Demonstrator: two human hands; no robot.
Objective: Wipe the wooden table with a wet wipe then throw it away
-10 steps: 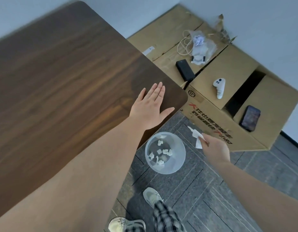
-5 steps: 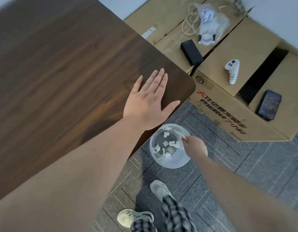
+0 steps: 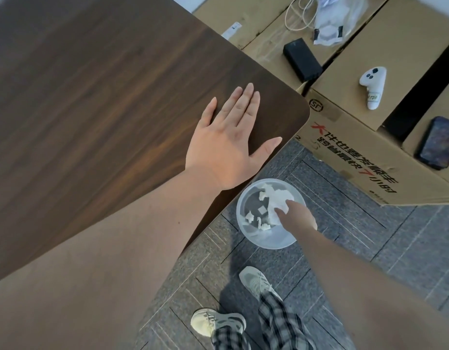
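Note:
The dark wooden table fills the left of the view. My left hand lies flat and open on it near the rounded corner. Below that corner, on the floor, stands a small translucent bin with several small white scraps in it. My right hand reaches into the bin's mouth, and its fingertips pinch the lower edge of the crumpled white wet wipe, which hangs inside the bin.
Flattened cardboard boxes lie right of the table, carrying a white controller, a black block, a dark phone and a plastic bag with cable. My shoes stand on grey carpet tiles just below the bin.
My right hand has carried the wipe from beside the box leftward and down into the bin. The left hand has stayed flat on the table.

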